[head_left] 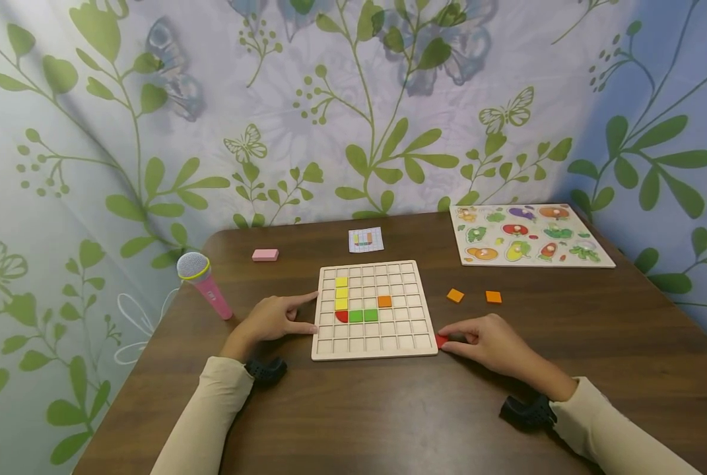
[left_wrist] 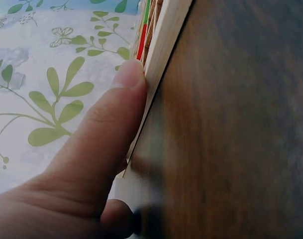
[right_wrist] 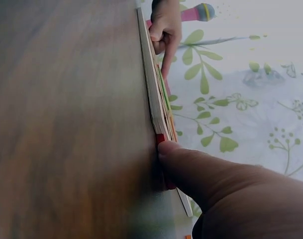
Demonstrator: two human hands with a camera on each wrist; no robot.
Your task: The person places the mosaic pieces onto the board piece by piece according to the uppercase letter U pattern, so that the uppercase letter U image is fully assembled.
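A wooden grid board (head_left: 365,346) lies flat on the table. In it sit three yellow tiles (head_left: 341,293) in a column, a red quarter-round tile (head_left: 342,316) below them, two green tiles (head_left: 363,316) and one orange tile (head_left: 385,301). My left hand (head_left: 272,318) touches the board's left edge with extended index finger and thumb. At the board's lower right edge, my right hand (head_left: 490,340) pinches a red tile (head_left: 441,341) between thumb and fingers. The right wrist view shows this red tile (right_wrist: 160,138) against the board's side; my fingers cover most of it.
Two loose orange tiles (head_left: 455,295) lie right of the board. Behind it is a small pattern card (head_left: 366,240). A pink block (head_left: 265,254) and a pink toy microphone (head_left: 210,290) are at the left. A vegetable peg puzzle (head_left: 528,241) occupies the back right, before a leaf-patterned curtain.
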